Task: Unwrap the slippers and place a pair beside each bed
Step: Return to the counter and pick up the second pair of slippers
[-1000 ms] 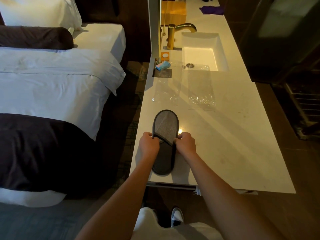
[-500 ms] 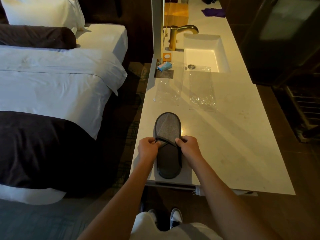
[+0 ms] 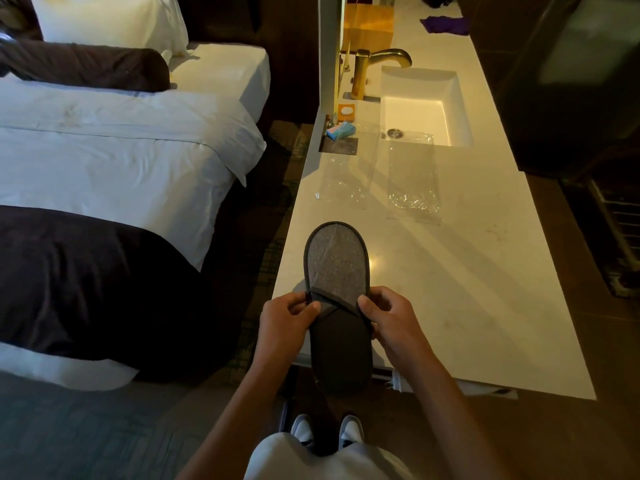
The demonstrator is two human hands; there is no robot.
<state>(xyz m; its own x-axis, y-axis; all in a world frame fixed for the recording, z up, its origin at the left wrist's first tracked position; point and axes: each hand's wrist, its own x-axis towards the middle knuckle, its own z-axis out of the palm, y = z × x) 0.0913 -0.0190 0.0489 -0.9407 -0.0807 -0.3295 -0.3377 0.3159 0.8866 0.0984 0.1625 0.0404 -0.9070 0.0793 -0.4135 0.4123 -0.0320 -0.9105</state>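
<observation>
Two hands, left hand (image 3: 289,318) and right hand (image 3: 388,315), pinch the slipper (image 3: 337,299) by its sides over the tabletop's (image 3: 485,289) near edge. Unwrapping looks done; next, carry it beside the bed (image 3: 121,174).

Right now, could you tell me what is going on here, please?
A person stands at the counter holding a grey slipper with both hands: the left hand and right hand each pinch one side of its strap. The heel end hangs past the counter's near edge. Two empty clear wrappers lie flat further along, near the sink. No slippers are visible beside the bed yet.
</observation>
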